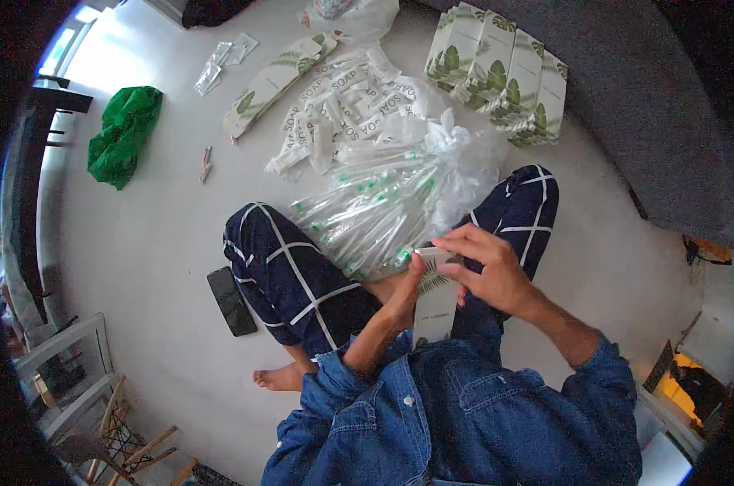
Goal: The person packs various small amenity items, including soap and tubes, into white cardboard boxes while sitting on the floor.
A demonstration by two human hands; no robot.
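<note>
My left hand (406, 288) grips a slim white carton (435, 307) printed with green leaves, its fingertips showing past the far side. The carton stands nearly upright between my legs, against my denim shirt. At its top end is my right hand (488, 267), fingers apart and the index finger at the top edge. Just beyond lies a pile of long, slim items in clear wrappers (367, 209) with green parts. Behind that, white soap packets (349, 106) are heaped on the floor. A knotted clear plastic bag (458, 146) sits against both piles.
Stacked leaf-printed cartons (504, 73) stand at the back right, beside a dark grey fabric surface (658, 109). Another carton stack (282, 85) lies left of the soap. Farther left are a green bag (124, 136), clear packets (221, 64) and a small wrapped item (205, 164). A smartphone (232, 302) rests by my left leg.
</note>
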